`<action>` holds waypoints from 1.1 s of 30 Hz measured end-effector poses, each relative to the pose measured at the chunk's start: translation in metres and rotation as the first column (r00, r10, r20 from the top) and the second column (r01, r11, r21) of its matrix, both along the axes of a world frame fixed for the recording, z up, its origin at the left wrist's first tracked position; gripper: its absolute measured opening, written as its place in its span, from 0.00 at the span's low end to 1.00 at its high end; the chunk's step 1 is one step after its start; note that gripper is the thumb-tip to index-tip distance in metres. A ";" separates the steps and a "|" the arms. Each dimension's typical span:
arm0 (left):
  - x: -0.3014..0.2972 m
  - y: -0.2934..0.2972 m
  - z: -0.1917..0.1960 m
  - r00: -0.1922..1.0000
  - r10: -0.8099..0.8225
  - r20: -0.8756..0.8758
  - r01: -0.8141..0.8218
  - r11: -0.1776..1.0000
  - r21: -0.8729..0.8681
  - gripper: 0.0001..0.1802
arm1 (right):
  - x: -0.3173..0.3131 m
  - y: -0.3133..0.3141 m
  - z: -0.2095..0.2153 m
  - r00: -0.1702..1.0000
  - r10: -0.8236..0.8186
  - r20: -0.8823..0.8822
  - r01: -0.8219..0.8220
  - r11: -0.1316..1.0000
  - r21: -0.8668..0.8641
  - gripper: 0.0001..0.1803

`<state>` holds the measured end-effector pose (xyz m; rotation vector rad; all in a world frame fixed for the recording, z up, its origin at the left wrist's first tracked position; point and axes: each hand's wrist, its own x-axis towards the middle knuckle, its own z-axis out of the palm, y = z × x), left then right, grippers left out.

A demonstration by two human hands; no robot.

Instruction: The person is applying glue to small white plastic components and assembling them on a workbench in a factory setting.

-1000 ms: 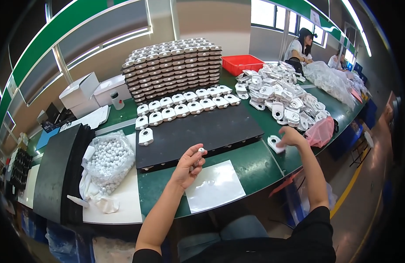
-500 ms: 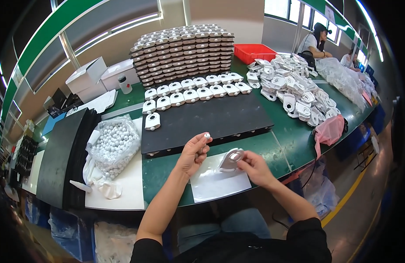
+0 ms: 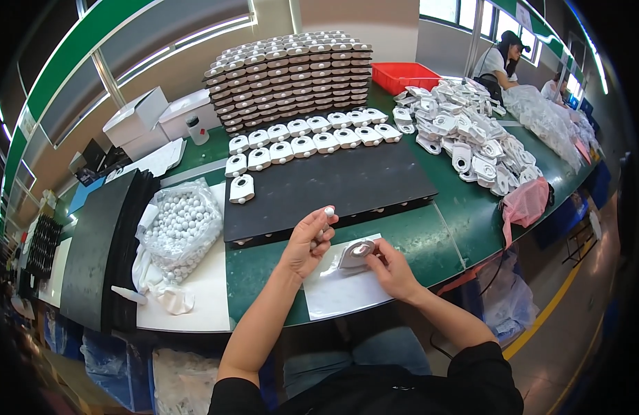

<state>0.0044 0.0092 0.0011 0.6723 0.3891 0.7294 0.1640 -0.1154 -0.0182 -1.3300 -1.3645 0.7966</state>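
Between the thumb and fingertip of my left hand (image 3: 309, 242) is a small white ball (image 3: 330, 211); the other fingers are curled in. My right hand (image 3: 395, 272) grips a white plastic casing (image 3: 351, 256) with a round opening, tilted over a white sheet (image 3: 340, 297) at the table's near edge. The ball and the casing are apart. Beyond my hands lies a black board (image 3: 333, 187), with rows of similar casings (image 3: 303, 146) along its far part and a single casing (image 3: 242, 189) at its left.
An open plastic bag of white balls (image 3: 181, 225) stands at left, beside upright black boards (image 3: 101, 249). Behind rises a tall stack of loaded boards (image 3: 288, 83). At right are a heap of casings (image 3: 464, 135), a red bin (image 3: 402, 76) and pink mesh (image 3: 525, 203). Another person (image 3: 499, 62) sits far right.
My right hand has moved slightly left with the casing, which is now turned a little differently. My left hand still pinches the ball, almost in the same place. The view has shifted slightly.
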 end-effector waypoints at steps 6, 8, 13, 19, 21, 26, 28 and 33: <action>0.000 -0.001 0.004 1.000 0.004 -0.020 -0.004 1.000 0.000 0.14 | -0.004 -0.002 0.004 0.955 -0.048 0.292 0.000 0.987 0.161 0.07; 0.001 -0.001 0.004 1.000 0.007 -0.025 -0.007 1.000 0.005 0.14 | -0.007 -0.004 0.007 0.939 0.005 0.344 -0.066 0.984 0.166 0.09; 0.004 -0.005 0.004 0.999 0.025 -0.022 -0.024 0.999 0.042 0.16 | 0.000 -0.001 -0.005 0.999 0.039 0.019 -0.040 0.999 0.033 0.08; 0.005 -0.012 0.003 0.976 -0.016 -0.218 0.045 0.991 0.129 0.13 | 0.018 0.010 -0.005 0.747 0.024 -0.665 -0.033 0.999 -0.002 0.09; 0.007 -0.015 0.004 0.945 -0.021 -0.327 0.099 0.970 0.221 0.11 | 0.020 0.009 -0.003 0.562 0.053 -0.826 -0.097 0.995 -0.003 0.10; 0.010 -0.018 0.006 0.923 -0.053 -0.381 0.165 0.949 0.269 0.10 | 0.024 0.009 -0.006 0.537 0.073 -0.840 -0.123 0.992 0.008 0.10; 0.010 -0.019 0.007 0.914 -0.059 -0.402 0.184 0.941 0.282 0.11 | 0.023 0.010 -0.005 0.539 0.082 -0.838 -0.130 0.991 0.014 0.10; 0.009 -0.020 0.006 0.910 -0.063 -0.409 0.202 0.930 0.307 0.11 | 0.021 0.011 -0.006 0.565 0.083 -0.821 -0.122 0.992 0.016 0.10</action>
